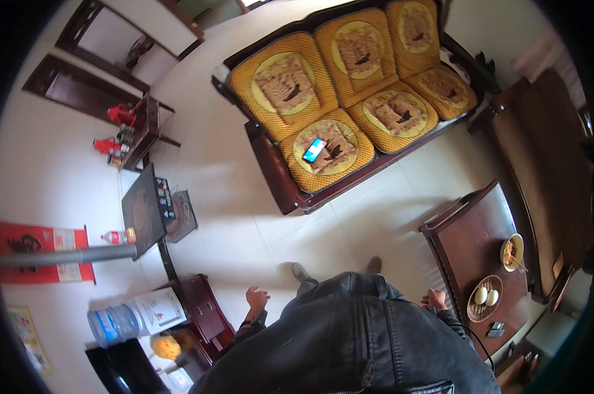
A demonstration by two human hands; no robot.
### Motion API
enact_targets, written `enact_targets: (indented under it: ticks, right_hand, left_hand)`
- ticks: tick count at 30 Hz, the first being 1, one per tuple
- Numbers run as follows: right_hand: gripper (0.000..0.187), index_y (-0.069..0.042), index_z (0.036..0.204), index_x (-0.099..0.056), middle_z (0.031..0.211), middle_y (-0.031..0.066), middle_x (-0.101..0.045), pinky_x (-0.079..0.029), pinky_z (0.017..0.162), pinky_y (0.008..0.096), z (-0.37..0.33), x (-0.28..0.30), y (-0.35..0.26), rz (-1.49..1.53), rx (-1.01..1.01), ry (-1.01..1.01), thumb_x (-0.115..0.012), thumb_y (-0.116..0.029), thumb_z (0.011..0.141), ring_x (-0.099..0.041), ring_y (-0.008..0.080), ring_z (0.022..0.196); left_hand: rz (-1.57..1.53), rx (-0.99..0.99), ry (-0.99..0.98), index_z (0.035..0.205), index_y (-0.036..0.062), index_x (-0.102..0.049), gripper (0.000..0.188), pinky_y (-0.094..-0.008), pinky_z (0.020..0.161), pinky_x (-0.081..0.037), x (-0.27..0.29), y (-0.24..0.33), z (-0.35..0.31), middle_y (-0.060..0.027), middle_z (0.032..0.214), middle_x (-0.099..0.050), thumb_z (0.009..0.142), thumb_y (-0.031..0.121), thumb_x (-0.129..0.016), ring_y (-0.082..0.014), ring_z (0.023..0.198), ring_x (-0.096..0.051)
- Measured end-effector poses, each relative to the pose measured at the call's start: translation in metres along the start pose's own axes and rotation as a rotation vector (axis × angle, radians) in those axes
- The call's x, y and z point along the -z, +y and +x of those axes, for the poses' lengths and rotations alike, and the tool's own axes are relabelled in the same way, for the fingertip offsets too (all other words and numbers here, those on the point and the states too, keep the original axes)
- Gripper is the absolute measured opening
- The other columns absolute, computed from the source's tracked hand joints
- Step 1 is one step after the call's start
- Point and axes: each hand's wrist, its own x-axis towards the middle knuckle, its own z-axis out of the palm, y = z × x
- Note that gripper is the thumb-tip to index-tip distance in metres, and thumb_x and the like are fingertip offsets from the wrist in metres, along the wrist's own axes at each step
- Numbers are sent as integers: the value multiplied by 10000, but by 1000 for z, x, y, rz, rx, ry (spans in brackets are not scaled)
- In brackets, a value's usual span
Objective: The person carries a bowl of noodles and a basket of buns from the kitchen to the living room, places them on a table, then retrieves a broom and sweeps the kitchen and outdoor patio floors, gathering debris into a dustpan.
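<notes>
Both arms (246,330) are held out from the torso (339,328), forearms sleeved in black. Left hand (257,299) is held out at the left side, fingers loosely bent. Right hand (435,299) is held at the right, fingers partly curled, too small to be read exactly. Hands are positioned well apart.

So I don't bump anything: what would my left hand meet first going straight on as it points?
Your left hand seems aimed across the floor toward the sofa; depth is unclear, so it might pass above.
</notes>
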Motion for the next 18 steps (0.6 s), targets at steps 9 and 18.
enact_targets:
  ticks: [9,18]
  right_hand:
    - [402,-113,820,-489,685,9,-513,-321,414,270,-172,-268,-173,-106,331,-403,-542,-473,993,-462,102,509]
    - [996,24,1533,-232,1468,249,-440,-399,1082,480,-450,-667,-230,-158,375,-1322,-354,-769,942,-471,355,1318]
  left_hand:
    - [60,-463,47,967,-60,-644,334,-342,698,-547,104,84,40,-158,860,-705,1013,261,-561,-209,744,-687]
    - [-113,-1110,-86,1477,-21,-383,531,-418,1155,-323,154,284,39,-225,1448,-485,979,92,-526,-343,1374,-442]
